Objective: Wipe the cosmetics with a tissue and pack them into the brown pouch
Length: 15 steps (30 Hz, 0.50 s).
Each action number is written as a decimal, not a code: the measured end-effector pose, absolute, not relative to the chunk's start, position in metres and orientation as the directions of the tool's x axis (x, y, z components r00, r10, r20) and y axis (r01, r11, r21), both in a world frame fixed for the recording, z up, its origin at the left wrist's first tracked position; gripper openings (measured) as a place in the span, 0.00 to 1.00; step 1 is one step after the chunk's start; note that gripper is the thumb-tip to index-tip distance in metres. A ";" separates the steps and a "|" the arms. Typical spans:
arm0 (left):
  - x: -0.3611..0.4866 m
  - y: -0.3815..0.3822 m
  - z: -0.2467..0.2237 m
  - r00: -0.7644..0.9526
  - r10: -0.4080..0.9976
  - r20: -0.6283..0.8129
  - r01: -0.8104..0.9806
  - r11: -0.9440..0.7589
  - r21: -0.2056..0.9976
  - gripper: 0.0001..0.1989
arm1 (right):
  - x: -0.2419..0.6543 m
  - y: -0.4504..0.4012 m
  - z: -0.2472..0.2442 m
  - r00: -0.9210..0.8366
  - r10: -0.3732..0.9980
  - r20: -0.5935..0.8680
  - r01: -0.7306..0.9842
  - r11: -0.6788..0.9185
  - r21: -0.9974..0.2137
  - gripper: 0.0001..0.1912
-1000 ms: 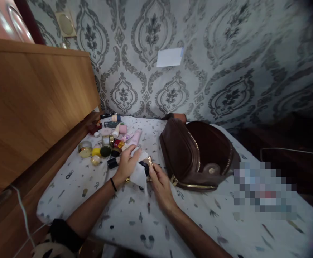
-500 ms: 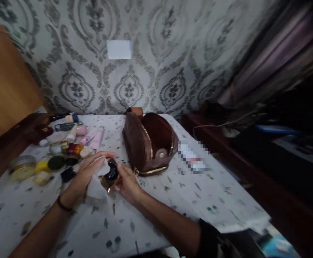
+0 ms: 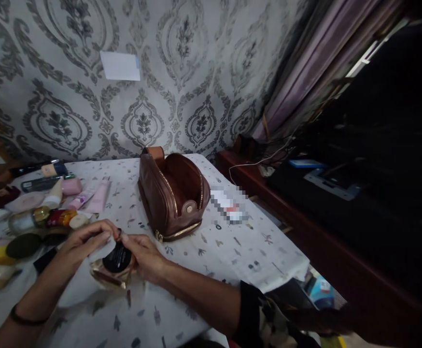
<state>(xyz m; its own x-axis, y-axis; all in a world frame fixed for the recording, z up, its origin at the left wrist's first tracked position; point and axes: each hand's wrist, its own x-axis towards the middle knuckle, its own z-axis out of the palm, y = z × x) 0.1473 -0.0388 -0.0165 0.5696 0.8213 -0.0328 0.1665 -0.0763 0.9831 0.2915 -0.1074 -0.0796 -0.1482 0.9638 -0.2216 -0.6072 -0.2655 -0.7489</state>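
Observation:
Both hands meet over the table, left of the bag. My right hand [image 3: 144, 256] is closed around the side of a shiny gold cosmetic container with a round black face [image 3: 117, 258]. White wipe [image 3: 104, 249] is pinched in my left hand [image 3: 88, 241], its fingers bent over the container's upper edge, and the loose part hangs down below. The container's exact kind does not show. Just right of the hands stands a brown leather toiletry bag [image 3: 167, 203], unzipped, its inside dark.
Several tubes, jars and bottles crowd the left, among them a pink tube [image 3: 99, 195] and a dark green round lid [image 3: 23, 246]. A blurred-out white item [image 3: 229, 205] lies right of the bag. The patterned tablecloth [image 3: 232, 261] ends at the right edge.
The view has turned right, so the bag and table sit further left. Both hands still hold the container and wipe, with the container's black face showing more fully.

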 end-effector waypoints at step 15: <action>0.171 -0.062 -0.027 0.165 0.986 -0.039 0.223 0.001 0.975 0.27 | 0.290 -0.101 -0.084 -0.078 0.958 -0.276 -0.745 -0.240 -0.622 0.28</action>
<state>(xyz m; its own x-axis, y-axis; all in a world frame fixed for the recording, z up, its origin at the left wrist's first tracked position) 0.1705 -0.0618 -0.0270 0.1646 0.9856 -0.0389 0.2233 0.0012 0.9748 0.2897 -0.1008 -0.0839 -0.0782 0.9579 -0.2763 -0.7450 -0.2403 -0.6223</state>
